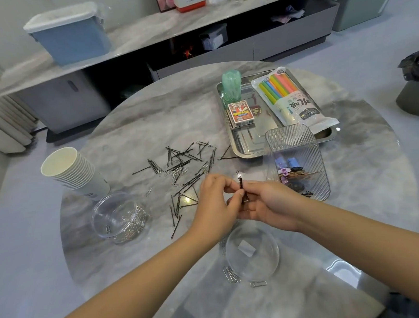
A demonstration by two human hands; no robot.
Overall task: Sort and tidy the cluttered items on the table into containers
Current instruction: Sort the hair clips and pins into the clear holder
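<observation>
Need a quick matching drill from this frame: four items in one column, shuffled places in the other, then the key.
Items:
1. stack of paper cups
2. pack of coloured straws
3. bundle of black hairpins
4. loose paper clips

Places:
A. pinched between both hands
B. lying on the metal tray
C. on its side at the table's left
D. beside the round clear lid, near edge

Pairs: 1-C, 2-B, 3-A, 4-D

Two hands at one table. One tray, one ribbed bin, two round clear tubs, one cup stack, one straw pack, one card box. Hairpins too many to count.
</observation>
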